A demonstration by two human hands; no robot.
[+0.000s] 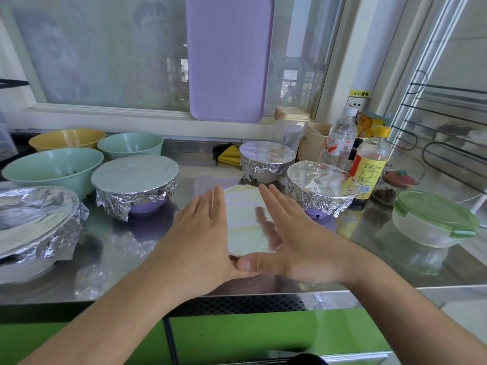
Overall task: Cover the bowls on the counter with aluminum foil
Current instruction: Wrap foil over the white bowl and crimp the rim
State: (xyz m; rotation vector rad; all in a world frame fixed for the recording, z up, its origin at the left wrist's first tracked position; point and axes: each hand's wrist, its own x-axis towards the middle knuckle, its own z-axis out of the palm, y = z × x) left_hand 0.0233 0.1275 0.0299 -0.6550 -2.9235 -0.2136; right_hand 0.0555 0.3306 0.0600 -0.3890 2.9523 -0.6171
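A foil-covered bowl (pixel 247 219) stands at the middle of the steel counter (pixel 118 248), its flat foil top mirroring the window. My left hand (pixel 203 233) presses against its left side with straight fingers. My right hand (pixel 292 233) presses its right side the same way, thumb along the near rim. Several other bowls wear foil: a purple one (pixel 135 185) at left, a white one (pixel 31 222) at far left, one (pixel 266 159) behind, and a purple one (pixel 320 187) at right. Two green bowls (pixel 52 169) (pixel 130 144) and a yellow bowl (pixel 67 139) stand uncovered at back left.
A purple tray (pixel 229 59) leans on the window. Bottles (pixel 340 138) (pixel 370 164), a beige canister (pixel 313 140) and a clear jug (pixel 291 127) crowd the back right. A green-lidded container (pixel 432 219) sits at right by a wire rack (pixel 448 133). A yellow cloth (pixel 230 155) lies behind.
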